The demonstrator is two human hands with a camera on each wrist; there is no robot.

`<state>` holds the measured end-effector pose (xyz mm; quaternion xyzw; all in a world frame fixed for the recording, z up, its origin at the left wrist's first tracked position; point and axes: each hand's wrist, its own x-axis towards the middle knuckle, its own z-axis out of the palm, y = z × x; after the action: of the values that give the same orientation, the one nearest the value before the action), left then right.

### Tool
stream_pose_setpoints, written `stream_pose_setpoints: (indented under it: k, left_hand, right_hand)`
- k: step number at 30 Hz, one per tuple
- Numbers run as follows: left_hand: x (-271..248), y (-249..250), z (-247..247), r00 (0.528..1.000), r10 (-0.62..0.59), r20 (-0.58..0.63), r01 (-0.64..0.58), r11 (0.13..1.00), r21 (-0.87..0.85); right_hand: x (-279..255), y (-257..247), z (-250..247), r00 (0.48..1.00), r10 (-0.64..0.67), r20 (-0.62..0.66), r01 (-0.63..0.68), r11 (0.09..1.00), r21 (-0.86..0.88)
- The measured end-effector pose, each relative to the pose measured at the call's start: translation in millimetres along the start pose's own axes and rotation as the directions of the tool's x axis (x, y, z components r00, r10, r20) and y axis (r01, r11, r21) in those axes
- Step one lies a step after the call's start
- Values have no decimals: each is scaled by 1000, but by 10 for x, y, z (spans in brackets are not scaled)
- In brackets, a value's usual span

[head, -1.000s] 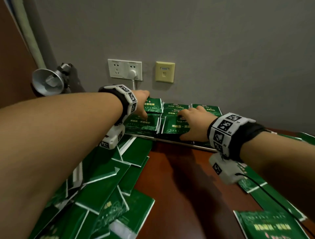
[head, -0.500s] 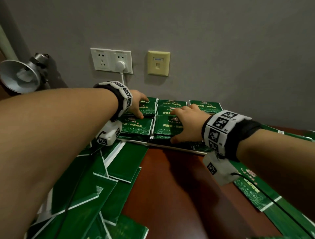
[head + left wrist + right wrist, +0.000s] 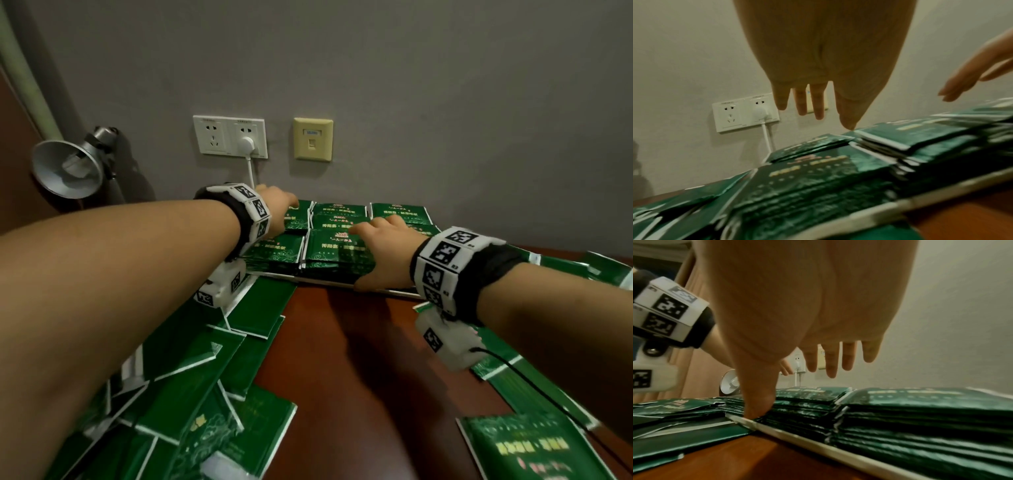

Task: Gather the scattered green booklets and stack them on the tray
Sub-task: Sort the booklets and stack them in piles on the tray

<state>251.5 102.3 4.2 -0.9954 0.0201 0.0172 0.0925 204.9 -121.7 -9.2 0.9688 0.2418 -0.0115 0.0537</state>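
Several stacks of green booklets [image 3: 337, 251] fill a white tray [image 3: 329, 281] by the wall. My left hand [image 3: 279, 209] hovers over the back left stack [image 3: 297, 219], fingers [image 3: 819, 104] straight and spread, thumb tip touching a booklet corner [image 3: 856, 129]. My right hand [image 3: 383, 246] lies spread above the front middle stack, fingers [image 3: 831, 363] straight, its thumb [image 3: 756, 402] pressing the stack's front edge at the tray rim [image 3: 818, 446]. Neither hand holds a booklet. Loose booklets [image 3: 191, 377] lie heaped on the left, with more at right [image 3: 527, 448].
The brown table [image 3: 359, 394] shows between the loose heaps. On the grey wall sit a white socket with a plug and cord [image 3: 245, 145] and a beige data socket [image 3: 312, 138]. A metal lamp shade [image 3: 66, 168] stands at the back left.
Both hands have stayed over the tray's stacks, the left sliding slightly further back. The head view shifted a little.
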Motion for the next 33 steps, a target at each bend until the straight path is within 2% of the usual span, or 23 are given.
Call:
stream_pose_setpoints:
  k: [5,9,12,15,19,22,27,33]
  left_hand:
    - [-561,538,-91,991,119,-55,-124,988,-94]
    - [-1079,1192,-117,952,281,-123,-297,945,-139]
    - [-1473,1761,-55,912,399,-95,-410,892,-189]
    - [-1857,2318,47,882,471,-20,-463,858,-223]
    - [-2273,2873,272,877,464,121,-423,867,-262]
    - [-2389,3041,409,886,415,205,-370,901,-225]
    - [-2351,2936,290,909,372,189,-320,912,-258]
    - [-2270,2646,267,923,330,199,-242,898,-367]
  right_hand:
    - [-595,155,22,997,21,73,-17,999,-51]
    - [-1167,397,181,980,126,151,-109,987,-114]
    - [-1598,589,312,956,217,198,-185,968,-170]
    - [-1996,759,451,930,278,239,-243,956,-165]
    - [-2372,938,623,917,305,258,-290,952,-97]
    - [-2501,995,724,929,282,240,-281,959,-39]
    - [-2473,986,772,944,266,197,-268,963,-15]
    - [-2278,978,762,953,258,161,-240,963,-123]
